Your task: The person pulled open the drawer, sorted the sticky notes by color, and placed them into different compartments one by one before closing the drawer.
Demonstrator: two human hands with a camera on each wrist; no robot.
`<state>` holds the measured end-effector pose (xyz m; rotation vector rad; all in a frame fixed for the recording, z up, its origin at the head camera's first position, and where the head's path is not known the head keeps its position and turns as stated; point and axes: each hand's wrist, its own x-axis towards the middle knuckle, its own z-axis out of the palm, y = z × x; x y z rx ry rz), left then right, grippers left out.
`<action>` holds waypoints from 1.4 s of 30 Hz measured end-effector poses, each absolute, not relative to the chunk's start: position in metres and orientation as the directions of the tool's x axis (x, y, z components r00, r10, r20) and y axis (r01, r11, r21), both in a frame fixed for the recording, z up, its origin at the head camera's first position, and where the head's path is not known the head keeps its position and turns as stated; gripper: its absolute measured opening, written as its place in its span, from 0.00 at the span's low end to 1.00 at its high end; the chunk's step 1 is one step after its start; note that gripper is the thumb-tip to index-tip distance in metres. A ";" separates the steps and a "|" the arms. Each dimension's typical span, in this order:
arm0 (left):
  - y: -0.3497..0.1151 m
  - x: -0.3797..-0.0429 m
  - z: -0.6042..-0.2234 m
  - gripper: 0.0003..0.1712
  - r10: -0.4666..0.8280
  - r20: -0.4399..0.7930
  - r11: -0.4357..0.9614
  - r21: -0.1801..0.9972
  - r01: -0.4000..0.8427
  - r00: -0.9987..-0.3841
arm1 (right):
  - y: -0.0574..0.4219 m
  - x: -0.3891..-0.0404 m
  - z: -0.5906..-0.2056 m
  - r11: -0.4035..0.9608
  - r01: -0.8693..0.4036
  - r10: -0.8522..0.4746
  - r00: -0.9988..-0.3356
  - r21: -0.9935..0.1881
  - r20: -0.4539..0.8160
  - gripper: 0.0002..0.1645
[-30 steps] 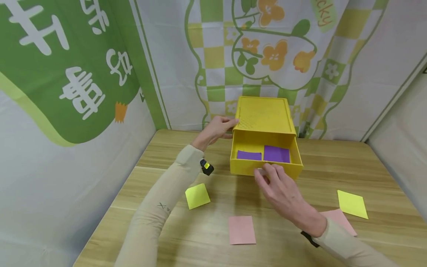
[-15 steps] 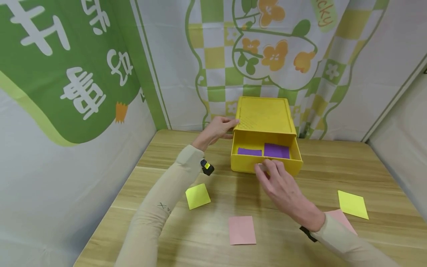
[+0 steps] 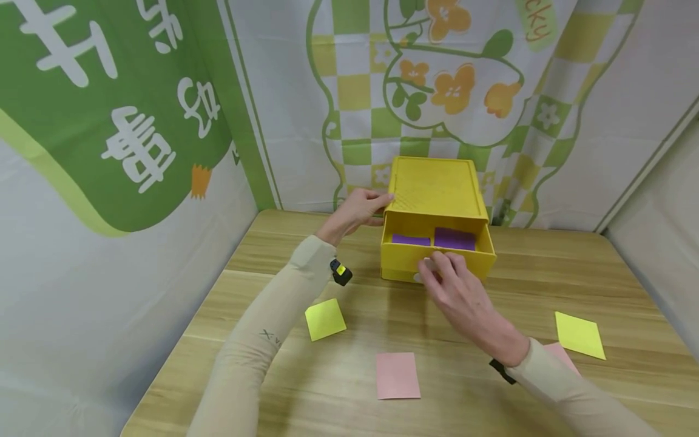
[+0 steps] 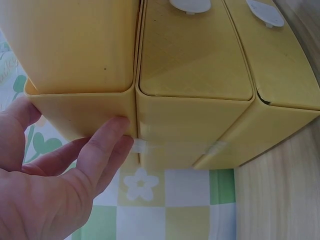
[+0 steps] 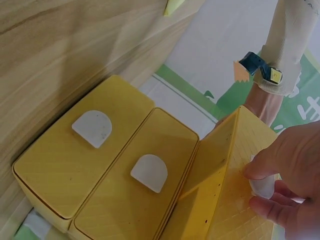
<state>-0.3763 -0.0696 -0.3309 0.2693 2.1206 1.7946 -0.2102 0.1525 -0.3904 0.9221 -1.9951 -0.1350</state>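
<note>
A small yellow drawer cabinet (image 3: 437, 185) stands at the back of the table. Its top drawer (image 3: 401, 258) is partly pulled out, with two purple paper squares (image 3: 455, 238) inside. My right hand (image 3: 464, 297) pinches that drawer's white handle (image 5: 262, 187) between thumb and fingers. On the cabinet's left, my left hand (image 3: 357, 212) rests its thumb at the top edge and its extended fingers on the side wall, as the left wrist view shows. Two lower drawers (image 5: 172, 145) are pushed in, each with a white handle (image 5: 94, 128).
On the wooden table (image 3: 295, 388) lie a yellow note (image 3: 325, 319) at left, a pink note (image 3: 398, 376) in front, and another yellow note (image 3: 580, 335) at right. A second pink note (image 3: 562, 357) is partly under the right forearm. Printed curtains (image 3: 360, 115) hang right behind the cabinet.
The top drawer has slid slightly further into the cabinet, with my right hand moving forward on its handle. Less of the purple squares shows. My left hand has stayed at the cabinet's side.
</note>
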 end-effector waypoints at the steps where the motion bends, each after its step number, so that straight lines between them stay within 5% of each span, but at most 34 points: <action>1: -0.069 -0.376 -0.331 0.29 0.362 -0.142 0.181 0.980 -0.080 -0.921 | 0.153 -0.211 -0.390 0.715 -0.555 -0.652 -0.309 0.426 0.692 0.18; 42: -0.066 -0.375 -0.331 0.27 0.342 -0.136 0.155 0.984 -0.086 -0.930 | 0.156 -0.268 -0.389 0.745 -0.511 -0.635 -0.346 0.428 0.691 0.13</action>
